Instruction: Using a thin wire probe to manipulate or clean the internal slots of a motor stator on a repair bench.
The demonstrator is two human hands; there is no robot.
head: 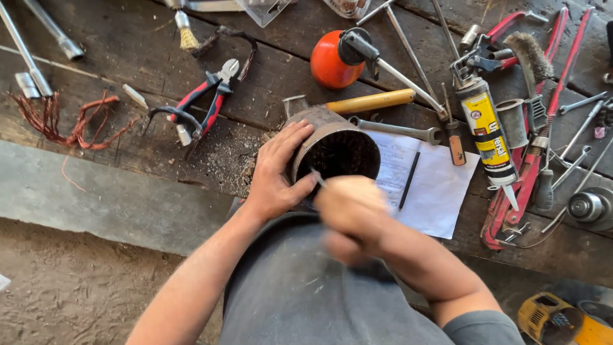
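Two hands at work at frame centre, both on one piece. Right hand (pixel 351 214), nearest the camera and motion-blurred, is closed round a thin metal tool (pixel 317 178) whose tip points into the open mouth of a dark, rusty cylindrical housing (pixel 335 150). Left hand (pixel 276 172) is wrapped on the housing's left wall, fingers over the top, thumb at the rim, steadying it at the near edge of the desk (pixel 128 38).

Judged progress: partway. Loose dark debris lies on the desk just left of the housing; the bore looks dark, and whether windings remain inside cannot be told.

Right of the housing: white paper (pixel 434 185) with a pen (pixel 408 181). Beyond: wooden-handled tool (pixel 370 101), spanner (pixel 399 130), orange oil can (pixel 331 59). Left of centre: red-handled cutters (pixel 207 102); far left, a tangle of copper wire (pixel 60 121). Right side: sealant tube (pixel 491 134), red pipe wrench (pixel 530 166).
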